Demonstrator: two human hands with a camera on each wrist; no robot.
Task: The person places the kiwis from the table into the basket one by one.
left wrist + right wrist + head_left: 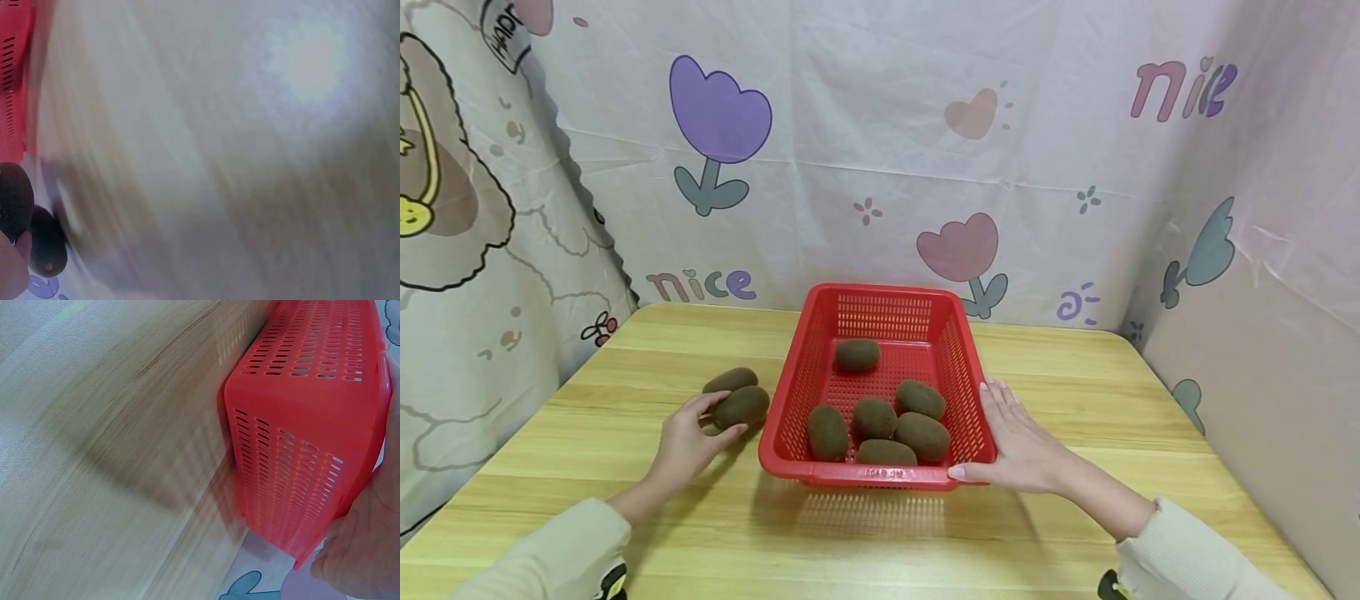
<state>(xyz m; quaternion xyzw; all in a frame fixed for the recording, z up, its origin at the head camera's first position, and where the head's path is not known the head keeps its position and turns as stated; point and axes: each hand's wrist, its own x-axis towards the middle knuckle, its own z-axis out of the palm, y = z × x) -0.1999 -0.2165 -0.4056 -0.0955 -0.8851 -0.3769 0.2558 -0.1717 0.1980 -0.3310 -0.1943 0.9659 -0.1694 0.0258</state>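
Observation:
On the left of the table, my left hand (688,437) pinches a brown kiwi (742,406) between thumb and fingers, just outside the basket. A second kiwi (731,380) lies right behind it; in the left wrist view both kiwis show at the left edge, the farther one (48,244) partly covered. The red plastic basket (887,475) stands mid-table with several kiwis inside, most near its front and one kiwi (857,355) farther back. My right hand (1018,442) rests against the basket's front right corner, fingers straight along the side and thumb on the front rim.
The wooden table (1075,533) extends around the basket. A patterned cloth (865,150) hangs behind the table and along both sides. The basket's perforated wall (287,469) rises from the tabletop in the right wrist view.

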